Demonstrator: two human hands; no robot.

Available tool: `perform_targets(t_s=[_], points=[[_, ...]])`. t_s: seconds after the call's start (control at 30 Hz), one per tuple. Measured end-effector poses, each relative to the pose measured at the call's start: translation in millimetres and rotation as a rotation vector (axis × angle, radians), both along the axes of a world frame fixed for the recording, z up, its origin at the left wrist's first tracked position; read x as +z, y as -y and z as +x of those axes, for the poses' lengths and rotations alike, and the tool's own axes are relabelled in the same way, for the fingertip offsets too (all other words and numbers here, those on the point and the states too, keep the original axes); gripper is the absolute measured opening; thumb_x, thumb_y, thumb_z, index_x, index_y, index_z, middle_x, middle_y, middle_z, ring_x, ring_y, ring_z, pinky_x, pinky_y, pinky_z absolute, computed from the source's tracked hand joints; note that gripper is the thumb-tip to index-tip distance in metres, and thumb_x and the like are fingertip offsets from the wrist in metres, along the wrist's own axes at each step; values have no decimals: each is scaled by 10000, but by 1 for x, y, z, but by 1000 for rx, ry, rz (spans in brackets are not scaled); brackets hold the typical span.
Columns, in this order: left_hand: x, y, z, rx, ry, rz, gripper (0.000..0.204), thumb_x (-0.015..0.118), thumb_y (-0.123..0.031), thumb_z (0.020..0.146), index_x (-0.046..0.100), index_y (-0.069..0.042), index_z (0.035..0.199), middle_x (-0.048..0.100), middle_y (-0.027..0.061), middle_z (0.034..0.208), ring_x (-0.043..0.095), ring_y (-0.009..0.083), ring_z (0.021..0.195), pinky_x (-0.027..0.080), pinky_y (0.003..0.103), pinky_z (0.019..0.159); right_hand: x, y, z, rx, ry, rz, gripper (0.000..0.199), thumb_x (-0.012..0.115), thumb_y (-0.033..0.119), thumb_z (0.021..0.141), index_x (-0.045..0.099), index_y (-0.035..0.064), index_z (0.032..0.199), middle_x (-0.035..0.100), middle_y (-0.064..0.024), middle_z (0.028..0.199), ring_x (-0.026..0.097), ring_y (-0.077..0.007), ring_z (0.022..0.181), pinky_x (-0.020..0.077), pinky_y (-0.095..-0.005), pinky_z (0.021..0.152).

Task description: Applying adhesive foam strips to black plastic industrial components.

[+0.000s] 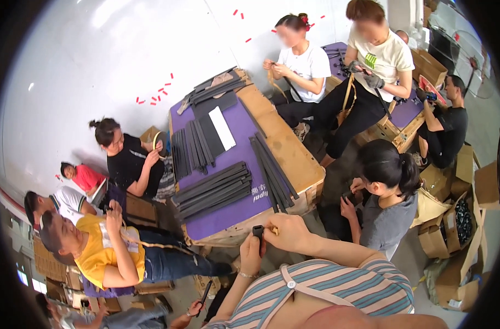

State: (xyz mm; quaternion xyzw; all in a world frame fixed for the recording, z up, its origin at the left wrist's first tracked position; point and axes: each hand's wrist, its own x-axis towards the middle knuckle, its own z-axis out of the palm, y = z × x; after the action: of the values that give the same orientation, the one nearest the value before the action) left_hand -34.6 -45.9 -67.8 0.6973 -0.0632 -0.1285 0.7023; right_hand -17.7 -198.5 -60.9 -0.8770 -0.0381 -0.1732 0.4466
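Observation:
In front of my chest, near the table's front edge, my left hand (250,256) is closed around a small black piece (257,231) with a squared, buckle-like end that points up. Close beside it on the right, my right hand (290,233) is closed in a pinch. A bit of something yellow (274,231) shows at its fingertips; its kind is too small to make out. The two hands nearly touch. Beyond them, black flat strips (214,189) lie in bundles on a purple cloth (228,223) over the wooden table.
The wooden table (294,148) also bears a white sheet (221,129). Co-workers sit around it, one in grey (390,211) close on my right and one in yellow (104,247) on the left. Open cartons (433,238) stand at the right; a hand with a black strip (205,293) is low left.

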Motion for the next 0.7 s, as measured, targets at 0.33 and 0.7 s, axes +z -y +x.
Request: perform_targets(t_s=[0.33, 0.7], points=[[21, -7, 43, -69, 81, -205, 371, 346, -341, 928, 495, -39, 774, 435, -7, 548, 352, 63, 451, 256, 208, 424, 37, 9, 62, -47, 281, 878, 75, 561, 81, 857, 565, 7, 852, 544, 34, 731, 444, -14, 634, 369, -166, 566], [51, -6, 32, -213, 23, -334, 525, 335, -520, 885, 450, -36, 720, 367, 5, 500, 318, 96, 422, 248, 234, 418, 18, -39, 90, -15, 515, 808, 105, 529, 38, 842, 512, 1, 938, 489, 17, 699, 409, -28, 581, 359, -186, 516]])
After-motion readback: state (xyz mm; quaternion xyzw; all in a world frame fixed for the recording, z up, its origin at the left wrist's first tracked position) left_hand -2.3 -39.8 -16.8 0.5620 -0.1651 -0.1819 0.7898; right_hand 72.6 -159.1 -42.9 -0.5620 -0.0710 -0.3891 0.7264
